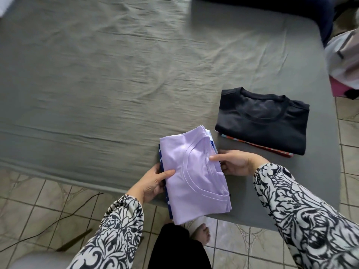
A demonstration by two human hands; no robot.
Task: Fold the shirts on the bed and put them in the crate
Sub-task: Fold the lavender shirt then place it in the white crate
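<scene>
A stack of folded shirts with a lilac shirt (192, 175) on top and a blue-and-white one beneath sits at the near edge of the grey bed (97, 84). My left hand (153, 183) grips the stack's left side, thumb on the lilac cloth. My right hand (235, 162) holds its right side, thumb on the collar and fingers under the stack. A second pile lies to the right: a folded black shirt (262, 121) over a red striped one (258, 146). No crate is visible.
Tiled floor (38, 206) runs along the bed's near and right sides, with a dark cable (64, 216) across it. A bundle of pale and pink cloth (343, 61) lies at the right edge. Dark fabric (272, 4) lies at the bed's far end. My foot (202, 232) is below the stack.
</scene>
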